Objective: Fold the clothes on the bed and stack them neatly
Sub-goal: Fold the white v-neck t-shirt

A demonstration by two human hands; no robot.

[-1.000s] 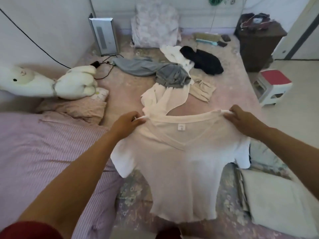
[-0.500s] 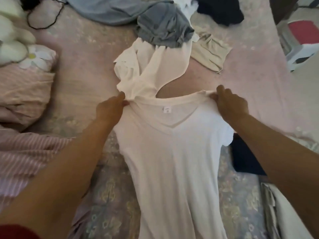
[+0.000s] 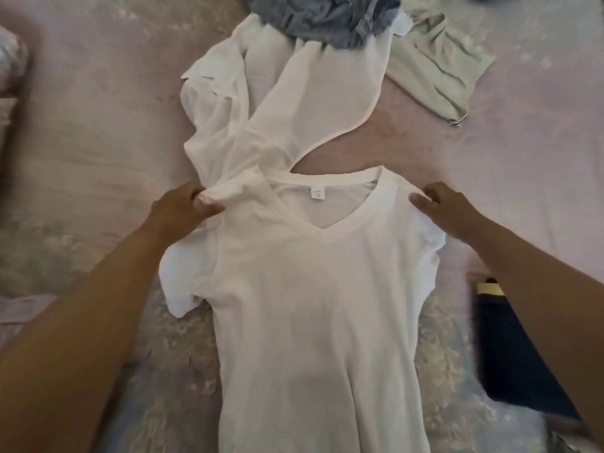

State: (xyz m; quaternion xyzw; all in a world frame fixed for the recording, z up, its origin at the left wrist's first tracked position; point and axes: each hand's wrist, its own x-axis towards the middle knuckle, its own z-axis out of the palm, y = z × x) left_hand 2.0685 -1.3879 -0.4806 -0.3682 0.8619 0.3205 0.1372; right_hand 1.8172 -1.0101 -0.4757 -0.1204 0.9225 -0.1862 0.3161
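**Two hands at the shoulders of a white V-neck T-shirt**

One white V-neck T-shirt [image 3: 313, 289] lies front up on the pink bedspread [image 3: 98, 125], its collar away from the person and its hem running out of view at the near edge. The left hand [image 3: 183, 210] pinches bunched fabric at one shoulder, fingers curled round it. The right hand [image 3: 441, 204] rests at the other shoulder, fingers bent onto the cloth; whether it grips cannot be told. Beyond the collar, touching it, lies a sheer white garment [image 3: 294, 103], with a grey garment [image 3: 323, 18] atop its far end and a pale green garment [image 3: 438, 70] beside. Folded dark clothing [image 3: 516, 354] lies under the right forearm.
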